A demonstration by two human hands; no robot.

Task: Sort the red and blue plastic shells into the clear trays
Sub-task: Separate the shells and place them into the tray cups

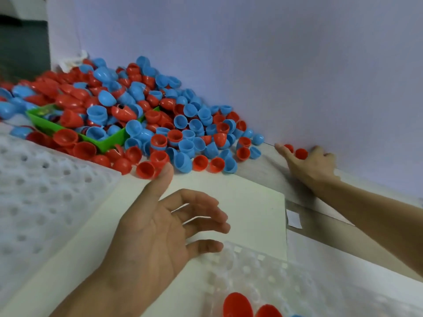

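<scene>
Glossy domed red shells [301, 153] pinched in right hand [313, 165]; left hand [155, 234] spread, empty, over dimpled clear tray [263, 271].

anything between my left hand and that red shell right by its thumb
Nothing visible. The left hand is open, its thumb tip right at the red shell on the edge of the pile; whether it touches is unclear. Only bare white board lies around it.

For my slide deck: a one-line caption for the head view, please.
Right hand gathers red shells by the wall; open left hand waits above a clear tray.
</scene>
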